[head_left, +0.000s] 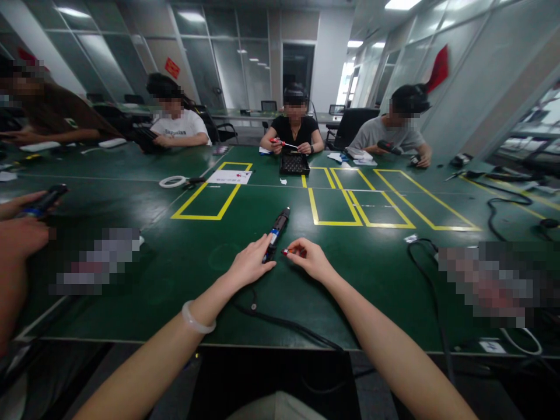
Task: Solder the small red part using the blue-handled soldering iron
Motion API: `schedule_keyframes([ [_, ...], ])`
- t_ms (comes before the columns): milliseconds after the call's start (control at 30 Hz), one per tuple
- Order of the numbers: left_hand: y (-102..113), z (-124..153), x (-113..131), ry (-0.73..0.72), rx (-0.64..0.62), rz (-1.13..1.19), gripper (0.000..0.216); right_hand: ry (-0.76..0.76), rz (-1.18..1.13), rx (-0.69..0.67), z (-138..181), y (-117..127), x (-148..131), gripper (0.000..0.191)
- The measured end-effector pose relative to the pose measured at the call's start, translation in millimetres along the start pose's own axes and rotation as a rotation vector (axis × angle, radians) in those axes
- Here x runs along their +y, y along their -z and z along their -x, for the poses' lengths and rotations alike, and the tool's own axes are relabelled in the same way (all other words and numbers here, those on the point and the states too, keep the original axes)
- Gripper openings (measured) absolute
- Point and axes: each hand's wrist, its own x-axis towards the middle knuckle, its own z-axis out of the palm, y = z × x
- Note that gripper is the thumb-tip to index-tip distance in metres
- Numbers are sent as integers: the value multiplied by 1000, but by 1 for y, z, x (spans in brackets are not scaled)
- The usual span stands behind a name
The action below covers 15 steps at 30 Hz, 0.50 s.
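Observation:
A dark electric screwdriver (280,223) with a blue and white band lies on the green table, its tip pointing away from me. My left hand (250,260) wraps over its near end, the thumb on the right side. Just to the right, my right hand (310,256) is closed in a pinch around a small red piece (286,252). Most of that piece is hidden by the fingers, so I cannot tell its kind. A black cord (289,322) runs from beneath my left wrist toward the table's front edge.
Yellow tape rectangles (196,218) mark the table (166,303). Across it, a person handles a red screwdriver (284,143) over a black tray (294,164). Another person's hands hold a dark tool (46,201) at left. Cables (431,280) lie at right.

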Motion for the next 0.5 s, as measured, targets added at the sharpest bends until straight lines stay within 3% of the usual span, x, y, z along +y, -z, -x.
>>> schedule_keyframes([
  [133, -9, -2, 20, -80, 33, 27, 79, 34, 17, -20, 2, 0, -4, 12],
  [500, -18, -5, 12, -132, 37, 29, 76, 234, 178, -78, 0, -9, -1, 4],
])
